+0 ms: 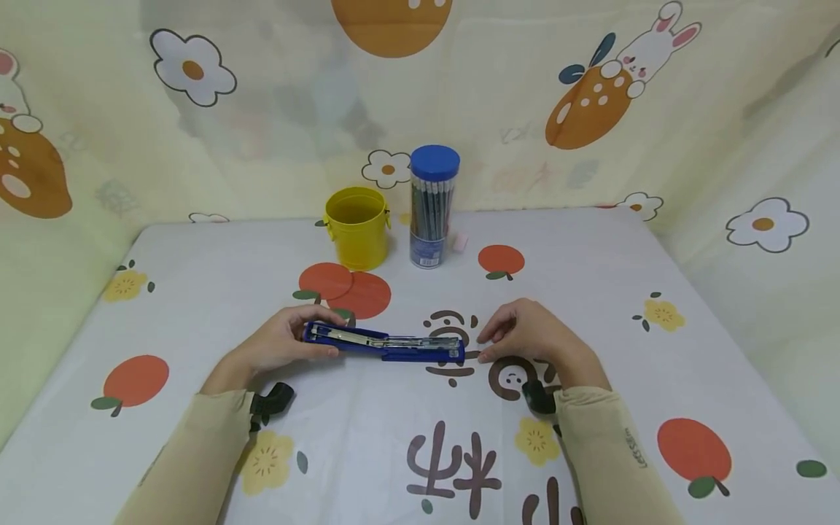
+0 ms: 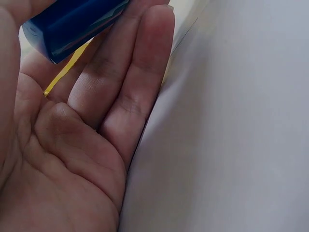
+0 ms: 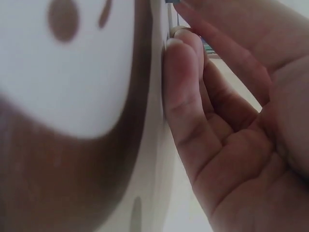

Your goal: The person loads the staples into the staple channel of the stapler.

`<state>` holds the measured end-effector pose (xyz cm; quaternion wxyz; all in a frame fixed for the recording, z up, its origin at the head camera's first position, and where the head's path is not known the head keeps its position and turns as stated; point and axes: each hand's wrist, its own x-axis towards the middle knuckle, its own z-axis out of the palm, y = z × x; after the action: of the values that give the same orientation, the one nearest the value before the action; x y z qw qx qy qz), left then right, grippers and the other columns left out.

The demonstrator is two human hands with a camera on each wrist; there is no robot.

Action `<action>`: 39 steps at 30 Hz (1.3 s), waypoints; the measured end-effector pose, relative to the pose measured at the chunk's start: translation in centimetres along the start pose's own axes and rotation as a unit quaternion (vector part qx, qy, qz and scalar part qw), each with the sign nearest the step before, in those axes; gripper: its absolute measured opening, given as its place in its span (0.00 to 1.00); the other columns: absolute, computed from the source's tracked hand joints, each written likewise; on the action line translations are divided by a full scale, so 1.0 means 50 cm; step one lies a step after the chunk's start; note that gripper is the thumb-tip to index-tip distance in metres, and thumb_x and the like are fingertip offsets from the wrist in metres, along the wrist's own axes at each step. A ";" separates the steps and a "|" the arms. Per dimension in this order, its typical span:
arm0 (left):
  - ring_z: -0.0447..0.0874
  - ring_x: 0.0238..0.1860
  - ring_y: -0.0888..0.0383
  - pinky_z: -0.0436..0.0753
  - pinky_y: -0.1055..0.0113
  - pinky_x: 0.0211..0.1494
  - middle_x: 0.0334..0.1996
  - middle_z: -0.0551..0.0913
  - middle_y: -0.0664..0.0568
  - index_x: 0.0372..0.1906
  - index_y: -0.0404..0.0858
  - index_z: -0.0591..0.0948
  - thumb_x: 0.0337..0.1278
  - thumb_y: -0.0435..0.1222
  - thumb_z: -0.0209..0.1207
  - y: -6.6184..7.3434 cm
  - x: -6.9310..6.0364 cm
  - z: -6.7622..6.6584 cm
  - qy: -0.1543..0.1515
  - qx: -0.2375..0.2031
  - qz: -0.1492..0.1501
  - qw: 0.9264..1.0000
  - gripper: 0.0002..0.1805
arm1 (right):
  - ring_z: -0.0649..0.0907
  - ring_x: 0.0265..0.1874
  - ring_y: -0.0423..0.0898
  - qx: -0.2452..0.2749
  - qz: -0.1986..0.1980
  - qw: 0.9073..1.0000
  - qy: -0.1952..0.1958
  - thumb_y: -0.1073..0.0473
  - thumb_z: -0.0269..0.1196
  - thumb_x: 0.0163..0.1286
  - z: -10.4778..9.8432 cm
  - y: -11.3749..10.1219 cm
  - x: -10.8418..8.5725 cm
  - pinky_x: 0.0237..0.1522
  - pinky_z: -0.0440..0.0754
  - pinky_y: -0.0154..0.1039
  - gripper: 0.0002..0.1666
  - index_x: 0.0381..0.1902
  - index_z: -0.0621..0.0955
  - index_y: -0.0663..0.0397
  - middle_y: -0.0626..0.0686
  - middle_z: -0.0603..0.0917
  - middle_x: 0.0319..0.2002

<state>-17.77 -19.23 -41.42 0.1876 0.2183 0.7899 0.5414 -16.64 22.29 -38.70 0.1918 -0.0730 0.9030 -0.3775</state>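
Observation:
A blue stapler lies opened out lengthwise above the tablecloth, its metal inner parts showing. My left hand grips its left end between thumb and fingers. In the left wrist view, the stapler's blue end sits between the thumb side and the fingers, partly cut off by the frame. Just off the stapler's right end, my right hand has loosely bent fingers, thumb and forefinger apart, with nothing seen between them. The right wrist view shows its fingers close to the cloth.
Behind the stapler stand a yellow bucket and a clear tube of pencils with a blue lid. A small pale pink block lies beside the tube. A printed cloth covers the table, and patterned curtains hang around it.

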 end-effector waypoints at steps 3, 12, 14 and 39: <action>0.80 0.49 0.45 0.81 0.65 0.47 0.52 0.83 0.46 0.55 0.42 0.83 0.52 0.34 0.75 -0.004 -0.007 0.001 -0.004 -0.009 0.000 1.000 0.23 | 0.80 0.29 0.48 -0.004 -0.004 1.000 0.000 0.55 0.84 0.45 0.004 0.000 -0.005 0.34 0.79 0.42 0.15 0.31 0.91 0.45 0.49 0.84 0.27; 0.79 0.50 0.44 0.81 0.65 0.50 0.52 0.82 0.46 0.55 0.41 0.83 0.51 0.35 0.75 -0.013 -0.035 0.008 -0.002 -0.010 -0.009 1.000 0.24 | 0.81 0.29 0.48 0.007 -0.012 1.000 -0.003 0.56 0.83 0.46 0.027 0.003 -0.025 0.35 0.81 0.42 0.15 0.32 0.90 0.48 0.49 0.83 0.28; 0.79 0.50 0.44 0.81 0.65 0.50 0.52 0.82 0.46 0.55 0.41 0.83 0.52 0.34 0.75 -0.013 -0.041 0.009 -0.003 -0.010 -0.008 1.000 0.24 | 0.81 0.28 0.47 0.008 -0.015 1.000 -0.004 0.57 0.83 0.46 0.033 0.003 -0.028 0.35 0.81 0.42 0.14 0.31 0.90 0.48 0.49 0.83 0.27; 0.80 0.49 0.46 0.80 0.64 0.49 0.52 0.84 0.48 0.54 0.43 0.83 0.53 0.35 0.74 -0.004 -0.002 -0.001 0.000 -0.005 0.008 1.000 0.22 | 0.82 0.25 0.47 -0.017 -0.058 0.998 -0.005 0.56 0.78 0.54 -0.001 0.005 -0.004 0.33 0.81 0.42 0.07 0.29 0.88 0.46 0.48 0.84 0.25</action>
<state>-17.73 -19.36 -41.58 0.1840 0.2236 0.7856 0.5467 -16.47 22.57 -38.77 0.1734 -0.1301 0.9024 -0.3723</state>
